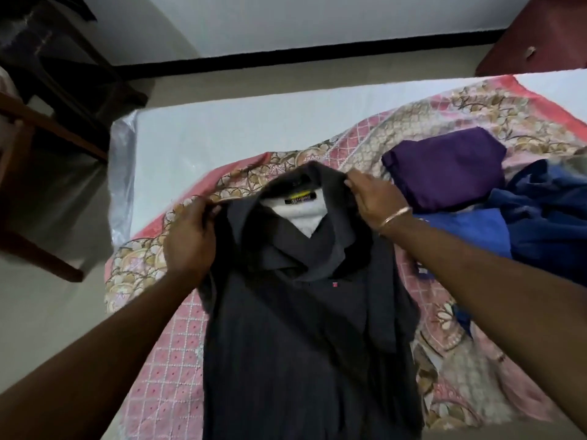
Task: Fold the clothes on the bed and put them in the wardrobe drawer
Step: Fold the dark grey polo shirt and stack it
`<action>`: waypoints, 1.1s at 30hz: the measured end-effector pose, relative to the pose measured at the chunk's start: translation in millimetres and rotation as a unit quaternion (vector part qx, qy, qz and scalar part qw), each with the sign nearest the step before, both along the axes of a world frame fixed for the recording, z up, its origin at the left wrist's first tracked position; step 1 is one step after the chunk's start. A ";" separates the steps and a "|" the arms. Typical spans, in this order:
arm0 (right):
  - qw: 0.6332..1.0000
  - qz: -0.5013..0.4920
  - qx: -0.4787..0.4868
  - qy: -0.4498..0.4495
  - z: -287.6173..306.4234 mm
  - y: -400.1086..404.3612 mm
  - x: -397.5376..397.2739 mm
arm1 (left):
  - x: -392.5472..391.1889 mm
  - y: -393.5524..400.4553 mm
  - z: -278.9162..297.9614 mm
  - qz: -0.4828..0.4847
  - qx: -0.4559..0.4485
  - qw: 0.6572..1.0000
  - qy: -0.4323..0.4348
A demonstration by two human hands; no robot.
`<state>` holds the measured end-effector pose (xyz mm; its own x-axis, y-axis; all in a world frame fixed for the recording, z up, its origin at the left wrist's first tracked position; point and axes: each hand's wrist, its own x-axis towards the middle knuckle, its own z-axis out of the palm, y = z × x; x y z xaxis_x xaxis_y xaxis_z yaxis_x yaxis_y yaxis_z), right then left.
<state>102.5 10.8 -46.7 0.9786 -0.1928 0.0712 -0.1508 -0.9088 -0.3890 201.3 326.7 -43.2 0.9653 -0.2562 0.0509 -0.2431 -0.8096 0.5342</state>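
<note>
Left hand (190, 238) and right hand (378, 198) each pinch a shoulder of the dark grey collared shirt (305, 328), squaring it (label up) on the pink patterned bedsheet (165, 360) | folded purple garment (444, 173) waits far right

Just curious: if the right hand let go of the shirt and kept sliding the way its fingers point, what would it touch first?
The right hand points up-left along the dark shirt collar. Past that, probably the patterned bedsheet, though depth is hard to judge.
</note>
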 end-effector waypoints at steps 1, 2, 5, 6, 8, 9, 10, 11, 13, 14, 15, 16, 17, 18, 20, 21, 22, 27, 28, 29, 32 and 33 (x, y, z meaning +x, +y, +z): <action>0.999 -0.022 -0.024 -0.001 -20.2 -9.1 23.5 | 19.0 -7.8 -24.3 0.014 0.000 1.000 -0.010; 0.998 -0.051 -0.046 -0.002 -34.1 -14.3 39.6 | 35.0 -11.9 -42.3 0.019 0.012 1.000 -0.013; 0.991 -0.117 -0.067 -0.024 -88.5 -2.4 58.1 | 68.7 -26.6 -107.8 0.023 0.084 0.996 0.033; 0.991 -0.117 -0.059 -0.040 -111.3 12.8 54.0 | 72.1 -26.9 -131.5 0.029 0.103 0.993 0.059; 0.993 -0.093 -0.054 -0.051 -145.1 49.8 30.5 | 68.7 -22.7 -167.8 -0.006 0.142 0.986 0.084; 0.994 -0.086 -0.056 -0.039 -159.3 66.5 13.7 | 63.5 -18.2 -181.2 -0.037 0.161 0.982 0.090; 0.995 -0.083 -0.059 -0.013 -172.0 78.4 -2.1 | 58.5 -12.6 -193.3 -0.067 0.178 0.977 0.096; 0.994 -0.086 -0.055 0.023 -189.5 87.4 -15.3 | 56.0 -6.3 -207.5 -0.089 0.193 0.972 0.102; 0.990 -0.094 -0.057 0.089 -215.6 94.1 -34.0 | 52.6 2.6 -225.2 -0.100 0.208 0.969 0.088; 0.988 -0.096 -0.067 0.101 -224.2 94.5 -38.9 | 51.0 4.1 -229.9 -0.094 0.211 0.970 0.071; 0.987 -0.098 -0.080 0.099 -229.8 94.5 -40.1 | 50.0 3.0 -232.7 -0.087 0.207 0.973 0.053; 0.986 -0.100 -0.090 0.097 -235.5 95.6 -40.5 | 48.6 2.2 -237.6 -0.082 0.199 0.976 0.042; 0.986 -0.105 -0.100 0.088 -236.9 95.8 -38.6 | 48.8 0.2 -239.0 -0.080 0.195 0.977 0.028; 0.985 -0.107 -0.104 0.084 -239.8 97.4 -39.0 | 47.0 1.0 -243.2 -0.079 0.192 0.978 0.019; 0.985 -0.112 -0.110 0.074 -243.9 97.3 -38.5 | 46.2 0.9 -247.0 -0.075 0.190 0.979 0.006; 0.984 -0.115 -0.114 0.070 -246.3 97.9 -39.1 | 45.6 1.4 -248.6 -0.072 0.185 0.980 0.005; 0.984 -0.119 -0.119 0.064 -248.2 97.4 -38.7 | 46.2 1.0 -249.1 -0.072 0.182 0.981 0.003; 0.983 -0.124 -0.126 0.041 -255.2 97.0 -38.9 | 45.5 -1.6 -247.1 -0.077 0.177 0.981 0.006; 0.984 -0.124 -0.125 0.039 -255.1 97.3 -39.6 | 44.9 -0.8 -246.2 -0.077 0.175 0.982 0.008; 0.984 -0.124 -0.124 0.036 -255.7 96.4 -39.6 | 45.4 -0.6 -245.3 -0.079 0.170 0.982 0.012; 0.984 -0.123 -0.123 0.034 -255.9 95.9 -41.1 | 39.3 5.4 -237.8 -0.101 0.137 0.985 0.039; 0.984 -0.122 -0.125 0.036 -254.2 96.7 -42.0 | 31.0 9.8 -232.7 -0.103 0.115 0.987 0.053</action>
